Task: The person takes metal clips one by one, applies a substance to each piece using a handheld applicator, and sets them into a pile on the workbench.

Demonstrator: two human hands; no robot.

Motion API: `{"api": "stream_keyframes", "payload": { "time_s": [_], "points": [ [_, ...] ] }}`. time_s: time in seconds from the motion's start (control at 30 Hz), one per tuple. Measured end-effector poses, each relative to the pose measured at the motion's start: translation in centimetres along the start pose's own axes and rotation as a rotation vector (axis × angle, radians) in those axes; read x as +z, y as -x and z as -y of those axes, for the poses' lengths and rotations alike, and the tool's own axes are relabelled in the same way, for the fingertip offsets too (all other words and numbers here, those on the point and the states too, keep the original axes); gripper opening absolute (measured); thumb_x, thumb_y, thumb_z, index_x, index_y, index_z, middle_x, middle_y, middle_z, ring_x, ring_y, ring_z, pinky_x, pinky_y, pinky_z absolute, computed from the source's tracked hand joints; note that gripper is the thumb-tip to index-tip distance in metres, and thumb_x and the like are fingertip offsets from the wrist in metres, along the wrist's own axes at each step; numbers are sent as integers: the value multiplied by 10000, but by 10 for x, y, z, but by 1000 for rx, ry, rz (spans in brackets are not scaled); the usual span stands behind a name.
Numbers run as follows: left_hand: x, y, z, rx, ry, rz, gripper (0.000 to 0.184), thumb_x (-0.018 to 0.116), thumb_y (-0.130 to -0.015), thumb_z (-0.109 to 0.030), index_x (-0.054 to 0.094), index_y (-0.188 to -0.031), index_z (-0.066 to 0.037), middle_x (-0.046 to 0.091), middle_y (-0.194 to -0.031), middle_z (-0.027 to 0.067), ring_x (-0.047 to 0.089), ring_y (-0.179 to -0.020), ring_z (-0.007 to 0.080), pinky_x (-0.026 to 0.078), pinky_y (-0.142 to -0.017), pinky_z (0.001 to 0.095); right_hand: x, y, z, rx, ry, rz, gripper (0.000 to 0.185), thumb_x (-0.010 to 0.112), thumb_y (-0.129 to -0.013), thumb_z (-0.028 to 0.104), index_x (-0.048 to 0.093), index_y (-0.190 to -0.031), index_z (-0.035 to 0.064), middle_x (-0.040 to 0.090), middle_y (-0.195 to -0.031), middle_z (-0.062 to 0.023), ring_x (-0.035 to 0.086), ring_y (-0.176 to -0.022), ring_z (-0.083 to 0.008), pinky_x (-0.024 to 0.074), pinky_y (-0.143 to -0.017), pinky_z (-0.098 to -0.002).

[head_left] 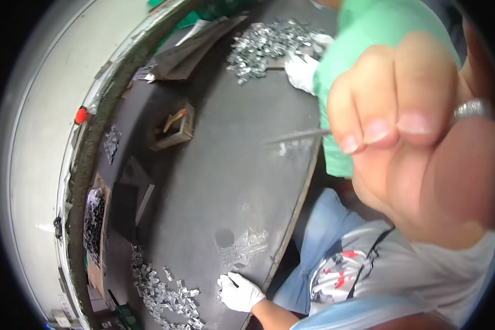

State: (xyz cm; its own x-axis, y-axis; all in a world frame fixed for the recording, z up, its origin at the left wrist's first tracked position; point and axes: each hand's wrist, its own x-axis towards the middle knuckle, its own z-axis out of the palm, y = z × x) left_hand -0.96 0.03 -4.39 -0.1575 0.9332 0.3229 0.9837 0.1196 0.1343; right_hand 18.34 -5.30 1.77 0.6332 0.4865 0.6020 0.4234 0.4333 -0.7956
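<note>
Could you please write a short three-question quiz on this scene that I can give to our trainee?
1. True or false: the right hand, which looms large in view, wears a white glove.

2. Multiple choice: which of these lies nearest the gloved left hand?
A) the wooden box
B) the loose metal pieces
C) the round red knob

3. Fill in the blank: the co-worker's top, at the upper right of the view, is pale ____.

Key:
1. False; that hand is bare, wears a ring and holds a thin, blurred rod.
2. B.
3. Green.
</note>
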Motion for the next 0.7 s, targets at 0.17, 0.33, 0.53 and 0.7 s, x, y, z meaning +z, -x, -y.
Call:
{"api": "stream_keyframes", "payload": {
  "time_s": [0.17, 0.33, 0.53, 0.7],
  "points": [
    [30, 12, 17, -47, 22, 109, 412, 403, -858, -385, 601, -1032, -68, 567, -1117, 81, 530, -965, 311, 407, -841, 375, 4, 0, 5, 10, 51, 34, 308, 686, -724, 177, 552, -979, 68, 592, -819, -56, 518, -576, -131, 433, -532, -262],
    [-13, 5, 8, 8, -69, 116, 426, 387, -865, -380, 594, -1045, -55, 570, -1098, 109, 532, -941, 336, 404, -836, 400, -29, -22, 25, -46, 83, -72, 310, 687, -727, 177, 549, -980, 64, 588, -816, -53, 516, -583, -128, 430, -535, -261],
    [-5, 4, 0, -12, -97, 188, 437, 366, -874, -389, 586, -1064, -62, 563, -1114, 104, 512, -974, 341, 390, -861, 400, -127, -29, 59, -83, 314, -265, 312, 688, -730, 177, 545, -981, 59, 582, -812, -49, 514, -592, -125, 426, -538, -258],
    [-4, 0, -2, 39, -65, 152, 426, 385, -865, -372, 593, -1047, -49, 572, -1092, 121, 549, -905, 345, 408, -825, 400, -117, 10, 39, 48, 370, -292, 314, 689, -733, 177, 541, -982, 54, 577, -809, -46, 511, -599, -122, 423, -541, -257]
  ]
}}
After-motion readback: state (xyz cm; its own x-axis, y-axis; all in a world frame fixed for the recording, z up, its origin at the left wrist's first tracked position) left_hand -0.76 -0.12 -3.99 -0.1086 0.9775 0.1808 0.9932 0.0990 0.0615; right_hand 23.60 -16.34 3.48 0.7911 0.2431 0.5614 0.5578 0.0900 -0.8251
